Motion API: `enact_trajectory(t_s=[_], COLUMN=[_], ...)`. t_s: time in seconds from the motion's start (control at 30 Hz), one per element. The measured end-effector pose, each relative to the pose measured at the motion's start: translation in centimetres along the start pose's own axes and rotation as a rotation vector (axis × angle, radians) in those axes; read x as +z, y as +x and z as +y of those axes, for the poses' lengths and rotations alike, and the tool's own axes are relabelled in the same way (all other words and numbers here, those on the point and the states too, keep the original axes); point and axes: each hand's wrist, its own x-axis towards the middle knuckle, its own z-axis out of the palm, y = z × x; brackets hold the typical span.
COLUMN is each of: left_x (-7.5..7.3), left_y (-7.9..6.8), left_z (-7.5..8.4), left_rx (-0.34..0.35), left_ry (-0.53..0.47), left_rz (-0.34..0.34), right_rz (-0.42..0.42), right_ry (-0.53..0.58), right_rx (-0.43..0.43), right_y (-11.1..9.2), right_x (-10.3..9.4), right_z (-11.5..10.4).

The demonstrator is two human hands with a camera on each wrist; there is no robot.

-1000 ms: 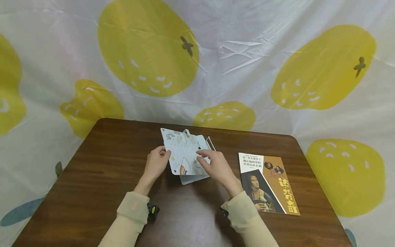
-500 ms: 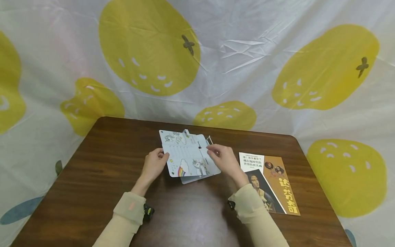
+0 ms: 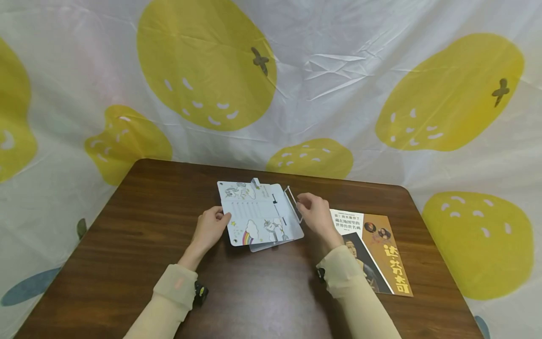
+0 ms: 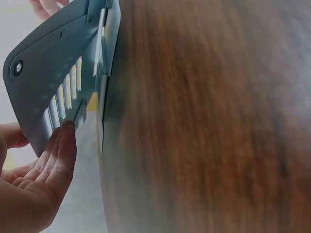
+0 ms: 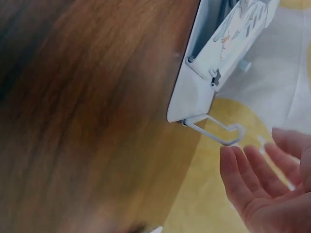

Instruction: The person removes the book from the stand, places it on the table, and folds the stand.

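A pale folding book stand (image 3: 249, 214), printed with unicorns, clouds and a rainbow, stands on the table with its slotted front panel tilted above a base plate (image 3: 258, 247). My left hand (image 3: 210, 226) pinches the panel's left edge; in the left wrist view its fingers (image 4: 63, 150) lie behind the slots, thumb on the other side. From the right end of the stand juts a thin wire bracket (image 5: 209, 136), swung outward. Just beside it is my right hand (image 3: 316, 214), fingers loosely bent; in the right wrist view the fingertips (image 5: 228, 153) are right by the wire, contact unclear.
On the right of the brown wooden table (image 3: 127, 263) lies a book (image 3: 391, 254) with a portrait on its cover, partly behind my right forearm. A white curtain (image 3: 322, 108) with yellow fruit prints hangs behind the table.
The front panel has tilted lower toward the base, with my left hand still on its edge. My right hand has moved right, off the panel's face to beside the wire bracket.
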Motion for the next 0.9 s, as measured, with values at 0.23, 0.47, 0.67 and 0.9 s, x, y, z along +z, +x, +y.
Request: enact_trajectory(t_s=[0.23, 0.47, 0.67, 0.9], left_x=[0.1, 0.2, -0.1, -0.6], left_y=[-0.2, -0.1, 0.0, 0.1], left_z=[-0.5, -1.1, -2.0, -1.9], left_rx=[-0.004, -0.003, -0.028, -0.038], left_ry=[0.037, 0.079, 0.124, 0.165], left_rz=[-0.015, -0.048, -0.086, -0.13], right_rz=[0.034, 0.039, 0.017, 0.025], right_ry=[-0.025, -0.037, -0.005, -0.018], right_rx=[0.086, 0.128, 0.139, 0.147], right_y=[0.4, 0.4, 0.3, 0.4], right_x=[0.7, 0.8, 1.0, 1.0], right_z=[1.0, 1.5, 1.1, 1.0])
